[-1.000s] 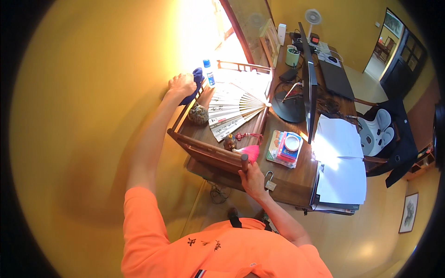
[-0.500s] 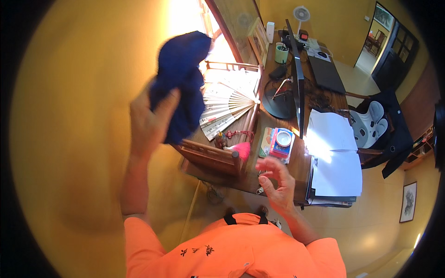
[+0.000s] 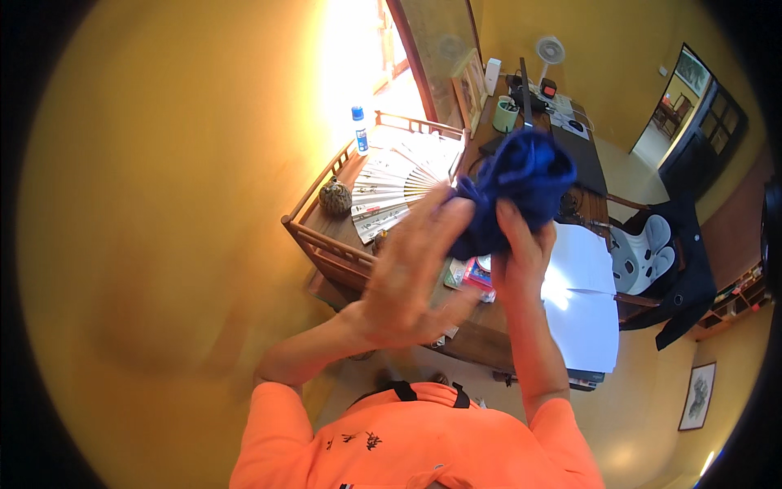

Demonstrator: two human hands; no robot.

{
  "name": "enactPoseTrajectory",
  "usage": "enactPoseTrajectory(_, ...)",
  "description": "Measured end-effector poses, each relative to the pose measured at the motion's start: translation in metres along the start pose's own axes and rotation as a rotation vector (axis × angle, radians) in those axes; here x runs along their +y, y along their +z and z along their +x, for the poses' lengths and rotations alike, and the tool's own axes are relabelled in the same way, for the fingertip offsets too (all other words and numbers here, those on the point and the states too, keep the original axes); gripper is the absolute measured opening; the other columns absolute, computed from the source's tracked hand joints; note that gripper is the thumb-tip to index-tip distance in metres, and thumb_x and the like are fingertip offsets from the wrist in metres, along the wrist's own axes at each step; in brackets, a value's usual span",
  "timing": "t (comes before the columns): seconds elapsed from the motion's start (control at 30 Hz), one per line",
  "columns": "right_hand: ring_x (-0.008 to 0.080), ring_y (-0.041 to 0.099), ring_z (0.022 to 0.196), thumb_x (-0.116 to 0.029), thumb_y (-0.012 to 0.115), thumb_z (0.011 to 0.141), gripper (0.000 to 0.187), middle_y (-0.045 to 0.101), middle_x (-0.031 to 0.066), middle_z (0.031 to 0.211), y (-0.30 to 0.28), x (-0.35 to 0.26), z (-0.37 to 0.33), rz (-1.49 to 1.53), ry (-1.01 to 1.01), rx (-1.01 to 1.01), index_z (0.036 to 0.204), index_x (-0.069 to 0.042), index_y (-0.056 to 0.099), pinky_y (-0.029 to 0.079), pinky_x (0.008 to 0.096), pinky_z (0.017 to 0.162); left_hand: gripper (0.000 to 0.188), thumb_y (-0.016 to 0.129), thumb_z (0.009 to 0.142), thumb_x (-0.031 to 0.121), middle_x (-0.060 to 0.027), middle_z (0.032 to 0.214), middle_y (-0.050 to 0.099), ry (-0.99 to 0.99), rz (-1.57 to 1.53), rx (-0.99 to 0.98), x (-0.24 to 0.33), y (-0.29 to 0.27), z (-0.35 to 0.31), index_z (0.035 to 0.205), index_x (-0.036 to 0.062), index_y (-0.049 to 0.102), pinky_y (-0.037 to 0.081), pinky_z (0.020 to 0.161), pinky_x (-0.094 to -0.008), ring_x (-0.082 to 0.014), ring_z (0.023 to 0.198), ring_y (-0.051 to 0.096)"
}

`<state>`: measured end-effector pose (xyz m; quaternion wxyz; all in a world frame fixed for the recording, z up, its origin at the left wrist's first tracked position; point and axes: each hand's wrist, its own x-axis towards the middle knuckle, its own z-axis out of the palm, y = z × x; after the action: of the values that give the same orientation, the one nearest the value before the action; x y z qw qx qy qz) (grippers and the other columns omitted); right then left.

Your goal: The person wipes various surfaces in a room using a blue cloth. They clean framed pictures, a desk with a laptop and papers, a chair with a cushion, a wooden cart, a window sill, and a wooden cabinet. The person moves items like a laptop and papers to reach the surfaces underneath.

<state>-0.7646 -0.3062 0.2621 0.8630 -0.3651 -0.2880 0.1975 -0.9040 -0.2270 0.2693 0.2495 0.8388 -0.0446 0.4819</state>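
Observation:
A bunched dark-blue cloth (image 3: pixel 523 181) is up in front of me, above the desk. My right hand (image 3: pixel 524 254) grips its lower part, the thumb pressed on the near side. My left hand (image 3: pixel 414 281), smeared by motion, is at the cloth's left edge with its fingers stretched out; whether they touch the fabric is hard to tell. Behind the left hand, a spread paper folding fan (image 3: pixel 387 194) lies on a low-railed wooden stand (image 3: pixel 330 248). A brown speckled round object (image 3: pixel 335 198) and a blue-capped white bottle (image 3: pixel 359 130) are on that stand too.
Right of the stand runs a wooden desk (image 3: pixel 487 332) with a monitor (image 3: pixel 525 90), a green pen cup (image 3: pixel 505 114) and stacked white papers (image 3: pixel 582 326). A small electric fan (image 3: pixel 550 53) stands at the back. A chair with a dark jacket (image 3: pixel 692 244) is at the right.
The blue cloth has moved from the left, over the stand, to the right, over the desk. My right hand has taken hold of it, and my left hand has let go with its fingers extended.

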Motion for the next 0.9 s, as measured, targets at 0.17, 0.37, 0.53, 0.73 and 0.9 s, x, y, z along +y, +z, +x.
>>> enactPoseTrajectory(0.17, 0.0141, 0.062, 0.090, -0.008, 0.076, 0.078, 0.037, 0.067, 0.0073, 0.101, 0.039, 0.025, 0.115, -0.381, -0.267, -0.237, 0.112, -0.001, 0.062, 0.049, 0.0286, 0.081, 0.041, 0.064, 0.077, 0.001, -0.0190, 0.121, 0.059, -0.121, 0.449, 0.251, -0.059, -0.056, -0.041, 0.117, -0.0020, 0.059, 0.043, 0.098, -0.0440, -0.0353, 0.114, 0.056)
enactPoseTrajectory(0.37, 0.0297, 0.065, 0.095, -0.020, 0.080, 0.074, 0.047, 0.064, 0.0112, 0.111, 0.055, 0.130, 0.247, -0.966, -0.457, -0.300, 0.117, -0.008, 0.065, 0.052, 0.0376, 0.082, 0.030, 0.061, 0.081, 0.005, -0.0174, 0.120, 0.059, -0.218, 0.758, 0.211, -0.133, -0.088, -0.095, 0.111, 0.0006, 0.063, 0.039, 0.098, -0.0486, -0.0359, 0.115, 0.055)
enactPoseTrajectory(0.53, 0.0303, 0.061, 0.102, -0.019, 0.068, 0.083, 0.045, 0.064, 0.0104, 0.115, 0.072, 0.194, 0.287, -1.703, -0.258, -0.490, 0.126, -0.031, 0.063, 0.050, 0.0431, 0.090, 0.027, 0.055, 0.087, 0.008, -0.0192, 0.120, 0.059, -0.285, 0.756, 0.195, -0.163, -0.099, -0.113, 0.110, -0.0016, 0.063, 0.038, 0.098, -0.0501, -0.0375, 0.115, 0.055)
enactPoseTrajectory(0.73, 0.0353, 0.061, 0.105, -0.019, 0.069, 0.079, 0.049, 0.066, 0.0092, 0.118, 0.053, 0.251, 0.317, -1.903, -0.120, -0.582, 0.125, -0.035, 0.063, 0.050, 0.0429, 0.092, 0.033, 0.050, 0.087, 0.007, -0.0237, 0.118, 0.060, -0.314, 0.608, 0.227, -0.186, -0.092, -0.128, 0.115, -0.0062, 0.061, 0.045, 0.087, -0.0470, -0.0381, 0.101, 0.060)
enactPoseTrajectory(0.9, 0.0286, 0.065, 0.103, -0.024, 0.071, 0.081, 0.042, 0.069, 0.0098, 0.111, 0.046, 0.242, 0.326, -1.835, 0.053, -0.628, 0.122, -0.027, 0.065, 0.051, 0.0394, 0.089, 0.036, 0.049, 0.087, 0.007, -0.0243, 0.119, 0.060, -0.311, 0.637, 0.203, -0.189, -0.096, -0.131, 0.118, -0.0069, 0.060, 0.047, 0.082, -0.0437, -0.0369, 0.099, 0.061)
